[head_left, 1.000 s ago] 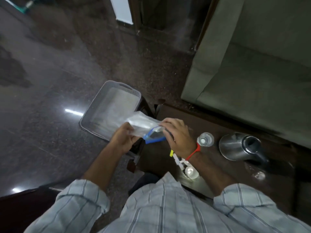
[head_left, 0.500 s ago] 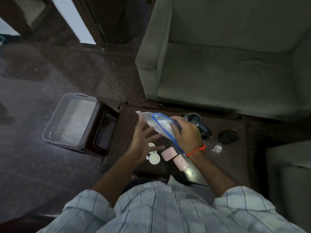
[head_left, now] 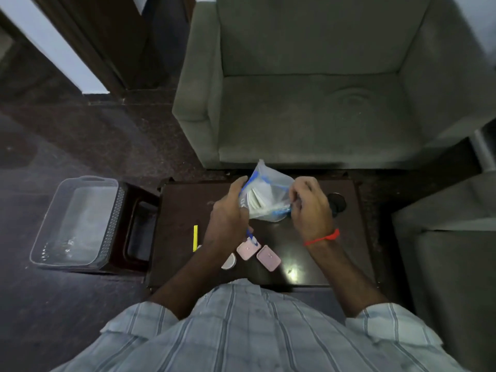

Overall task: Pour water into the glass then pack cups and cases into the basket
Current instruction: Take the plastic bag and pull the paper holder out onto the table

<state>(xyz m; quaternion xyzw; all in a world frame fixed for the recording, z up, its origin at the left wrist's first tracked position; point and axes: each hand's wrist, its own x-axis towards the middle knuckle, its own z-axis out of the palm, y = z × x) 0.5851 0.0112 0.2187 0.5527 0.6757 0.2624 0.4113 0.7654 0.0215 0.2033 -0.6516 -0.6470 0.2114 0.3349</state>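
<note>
Gripping bag (head_left: 268, 196), left hand (head_left: 228, 218) rejoined

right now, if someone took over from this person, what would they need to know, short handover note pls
Left hand and right hand both grip a clear zip bag with a blue seal, held above the dark table; something pale is inside it, not identifiable.
Two pink cases lie on the table near the person, a small white cup beside them, a yellow strip to their left.
The clear basket sits on a stand left of the table, with nothing packed in it that I can see.
Done: nothing packed yet; the glass and pouring cannot be judged from this view.
Left: cups and cases into the basket.
</note>
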